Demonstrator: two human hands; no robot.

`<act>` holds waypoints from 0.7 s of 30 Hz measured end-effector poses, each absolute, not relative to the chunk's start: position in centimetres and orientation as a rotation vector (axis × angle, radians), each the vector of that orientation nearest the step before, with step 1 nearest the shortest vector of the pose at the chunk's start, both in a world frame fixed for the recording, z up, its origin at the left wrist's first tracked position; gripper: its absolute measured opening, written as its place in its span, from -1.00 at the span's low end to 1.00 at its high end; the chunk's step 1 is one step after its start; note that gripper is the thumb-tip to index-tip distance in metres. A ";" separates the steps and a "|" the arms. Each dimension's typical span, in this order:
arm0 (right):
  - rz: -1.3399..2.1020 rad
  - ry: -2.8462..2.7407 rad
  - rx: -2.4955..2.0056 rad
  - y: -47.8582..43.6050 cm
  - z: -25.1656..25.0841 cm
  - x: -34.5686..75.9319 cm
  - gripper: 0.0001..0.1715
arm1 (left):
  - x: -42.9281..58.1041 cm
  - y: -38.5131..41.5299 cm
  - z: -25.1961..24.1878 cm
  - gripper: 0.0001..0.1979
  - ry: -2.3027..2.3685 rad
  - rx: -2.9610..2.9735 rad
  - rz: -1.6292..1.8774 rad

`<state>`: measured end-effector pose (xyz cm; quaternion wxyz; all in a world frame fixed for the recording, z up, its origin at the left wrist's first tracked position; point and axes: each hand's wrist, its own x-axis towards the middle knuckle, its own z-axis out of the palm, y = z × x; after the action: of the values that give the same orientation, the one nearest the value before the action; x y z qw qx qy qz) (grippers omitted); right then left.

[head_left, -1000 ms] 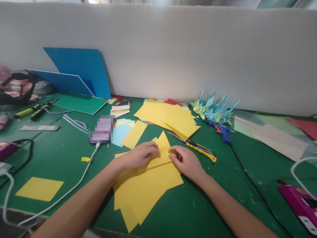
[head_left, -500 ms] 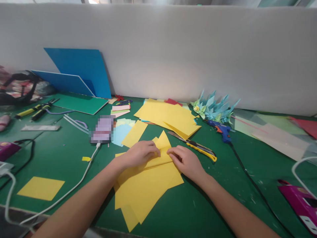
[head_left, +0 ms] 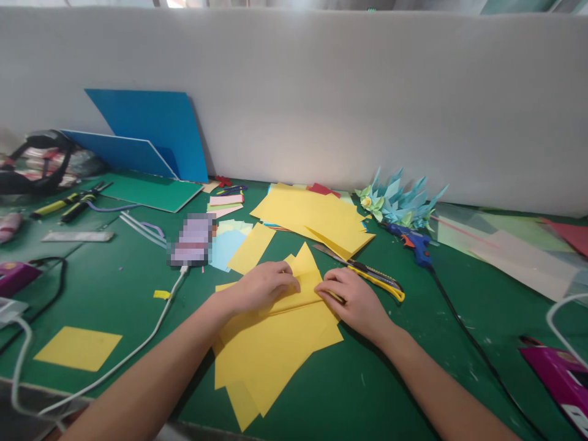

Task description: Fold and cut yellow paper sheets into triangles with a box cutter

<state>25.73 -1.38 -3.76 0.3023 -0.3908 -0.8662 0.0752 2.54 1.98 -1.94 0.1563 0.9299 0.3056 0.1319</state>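
Several yellow paper sheets lie overlapped on the green table in front of me. On top of them is a folded yellow paper, its crease running crosswise toward me. My left hand presses on this folded paper, its fingers curled and bent down at the middle. At the paper's right end, my right hand pinches the edge between thumb and fingers. Just beyond the right hand lies a yellow utility knife, with a dark metal blade tool beside it.
Behind sits a stack of larger yellow sheets. A blue glue gun with a black cord and a blue paper-leaf decoration are at right. A phone on a white cable lies left. Blue boards lean on the wall.
My right hand has shifted slightly to the right along the folded paper's edge. The left hand stays on the paper, and the whole view has moved only a little.
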 end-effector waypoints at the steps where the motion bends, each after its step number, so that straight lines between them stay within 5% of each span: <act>1: 0.206 -2.337 -0.979 -1.3 -3.7 26.0 -0.78 | 2.5 2.0 -1.9 -0.71 0.873 2.658 0.380; 9: 0.225 -2.538 -0.812 -1.3 -3.3 27.7 -0.58 | 2.5 2.0 -2.1 -0.70 0.854 2.658 0.430; 21: 0.183 -2.532 -0.789 -1.4 -2.7 28.3 -0.54 | 2.5 2.1 -2.4 -0.70 0.847 2.671 0.451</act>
<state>28.29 -1.35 -2.74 0.2392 -0.2880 -0.9249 0.0667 2.50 2.14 -2.39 0.1514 0.9303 0.2949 0.1570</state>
